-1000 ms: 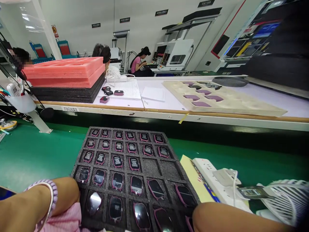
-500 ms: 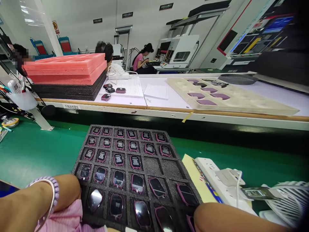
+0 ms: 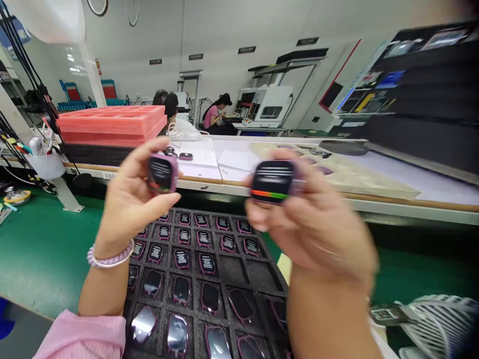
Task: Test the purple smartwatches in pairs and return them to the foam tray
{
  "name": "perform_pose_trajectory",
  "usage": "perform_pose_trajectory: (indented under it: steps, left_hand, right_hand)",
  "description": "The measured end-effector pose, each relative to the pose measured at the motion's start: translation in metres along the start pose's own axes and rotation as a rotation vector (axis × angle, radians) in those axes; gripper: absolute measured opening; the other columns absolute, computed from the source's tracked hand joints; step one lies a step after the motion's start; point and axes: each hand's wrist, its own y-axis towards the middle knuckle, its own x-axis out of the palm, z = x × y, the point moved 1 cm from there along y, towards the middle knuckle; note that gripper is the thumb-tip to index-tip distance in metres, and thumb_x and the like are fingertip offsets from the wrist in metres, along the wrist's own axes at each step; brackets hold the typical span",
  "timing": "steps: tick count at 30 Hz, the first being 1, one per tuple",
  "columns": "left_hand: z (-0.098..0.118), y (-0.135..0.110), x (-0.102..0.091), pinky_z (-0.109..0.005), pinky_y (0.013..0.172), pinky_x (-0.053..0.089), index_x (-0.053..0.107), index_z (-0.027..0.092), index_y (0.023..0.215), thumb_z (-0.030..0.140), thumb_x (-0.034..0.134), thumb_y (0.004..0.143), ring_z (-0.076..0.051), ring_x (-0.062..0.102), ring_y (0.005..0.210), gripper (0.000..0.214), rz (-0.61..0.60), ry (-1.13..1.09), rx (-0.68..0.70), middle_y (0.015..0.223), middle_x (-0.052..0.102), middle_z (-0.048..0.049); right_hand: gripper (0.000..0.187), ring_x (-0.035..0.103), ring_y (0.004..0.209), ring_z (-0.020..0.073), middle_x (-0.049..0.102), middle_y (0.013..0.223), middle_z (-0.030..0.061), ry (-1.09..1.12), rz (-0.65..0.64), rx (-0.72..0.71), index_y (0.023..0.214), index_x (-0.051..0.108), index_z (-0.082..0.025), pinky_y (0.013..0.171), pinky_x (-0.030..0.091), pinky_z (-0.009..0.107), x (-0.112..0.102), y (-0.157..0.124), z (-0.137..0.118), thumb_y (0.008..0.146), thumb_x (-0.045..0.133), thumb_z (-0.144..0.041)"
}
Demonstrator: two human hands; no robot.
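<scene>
Each of my hands is raised above the tray with a purple-framed smartwatch body in its fingers. My left hand (image 3: 129,192) grips one smartwatch (image 3: 161,173) by its edges, its lit screen facing me with blurred text. In my right hand (image 3: 318,219), smeared by motion, another smartwatch (image 3: 272,180) shows white text lines and a red-to-green bar. Below them lies a dark foam tray (image 3: 234,267) with rows of like watches. Far-row watches have lit text screens; near-row ones look dark or reflective. Two pockets in the third row hold no watch.
A workbench (image 3: 239,188) runs across, bearing a stack of red foam trays (image 3: 112,122), papers (image 3: 237,158) and a beige moulded tray (image 3: 374,174). At lower right stands a white ribbed object (image 3: 441,319). Two people (image 3: 215,114) (image 3: 166,102) sit beyond the bench.
Both hands have risen from low at the frame's bottom to chest height, each now showing a lit watch. The view has tilted slightly upward.
</scene>
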Motion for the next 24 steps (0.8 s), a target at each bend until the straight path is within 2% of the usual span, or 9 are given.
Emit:
perform_pose_trajectory:
  steps: [2,4,7,11,13,17,21,24]
  left_hand:
    - [-0.02,0.012,0.013,-0.027,0.084,0.062,0.064,0.026,0.132,0.022,0.088,0.077,-0.02,0.068,0.104,0.06,-0.028,0.044,-0.028,0.121,0.068,-0.0061]
    - [-0.041,0.02,0.024,-0.029,0.089,0.061,0.06,0.024,0.136,0.023,0.084,0.08,-0.021,0.069,0.108,0.061,-0.091,0.032,-0.089,0.124,0.067,-0.0081]
    - [-0.057,0.023,0.031,-0.028,0.086,0.062,0.054,0.023,0.141,0.023,0.082,0.081,-0.021,0.07,0.107,0.066,-0.163,-0.039,-0.157,0.124,0.066,-0.0094]
    - [-0.058,0.023,0.033,-0.022,0.065,0.06,0.057,0.022,0.136,0.019,0.08,0.08,-0.01,0.066,0.072,0.06,-0.135,-0.069,-0.191,0.108,0.067,-0.0042]
    - [-0.057,0.024,0.034,-0.02,0.06,0.058,0.059,0.021,0.132,0.018,0.08,0.08,-0.007,0.062,0.063,0.057,-0.118,-0.079,-0.194,0.103,0.067,-0.0025]
    - [-0.059,0.023,0.037,-0.022,0.064,0.062,0.056,0.021,0.137,0.019,0.077,0.081,-0.01,0.07,0.067,0.06,-0.139,-0.137,-0.237,0.107,0.069,-0.0045]
    - [-0.06,0.022,0.039,-0.028,0.072,0.067,0.054,0.021,0.138,0.02,0.073,0.083,-0.013,0.075,0.071,0.059,-0.17,-0.173,-0.267,0.122,0.069,-0.0084]
    - [-0.059,0.021,0.04,-0.027,0.073,0.068,0.056,0.02,0.135,0.02,0.072,0.083,-0.014,0.076,0.071,0.055,-0.176,-0.194,-0.287,0.118,0.071,-0.0072]
  right_hand:
    - [0.061,0.07,0.076,0.0192,0.072,0.101,0.0022,0.081,-0.034,0.014,0.131,0.068,-0.035,0.066,0.062,0.031,0.007,0.015,0.008,0.079,0.099,-0.041]
    - [0.061,0.074,0.085,0.021,0.073,0.1,0.0032,0.144,-0.048,0.077,0.132,0.066,-0.029,0.075,0.063,0.032,0.01,0.029,0.018,0.079,0.096,-0.031]
    - [0.066,0.074,0.088,0.0207,0.073,0.105,0.0042,0.146,-0.028,0.124,0.137,0.06,-0.026,0.079,0.062,0.032,0.009,0.037,0.03,0.078,0.09,-0.024]
    - [0.062,0.069,0.079,0.0176,0.072,0.102,0.003,0.114,-0.006,0.092,0.132,0.058,-0.025,0.072,0.058,0.03,0.007,0.037,0.034,0.077,0.087,-0.022]
    - [0.06,0.067,0.075,0.016,0.071,0.097,0.0011,0.119,0.002,0.076,0.128,0.058,-0.025,0.069,0.056,0.028,0.008,0.037,0.033,0.075,0.087,-0.021]
    - [0.057,0.064,0.072,0.0147,0.069,0.098,0.0005,0.123,0.012,0.064,0.124,0.058,-0.025,0.068,0.053,0.028,0.01,0.037,0.03,0.073,0.084,-0.02]
    - [0.055,0.061,0.067,0.0145,0.066,0.095,-0.0007,0.116,0.025,0.048,0.12,0.058,-0.025,0.067,0.053,0.03,0.011,0.037,0.028,0.072,0.083,-0.023]
    - [0.053,0.059,0.066,0.0134,0.065,0.093,-0.001,0.111,0.031,0.036,0.119,0.059,-0.024,0.065,0.051,0.028,0.012,0.037,0.028,0.073,0.085,-0.026]
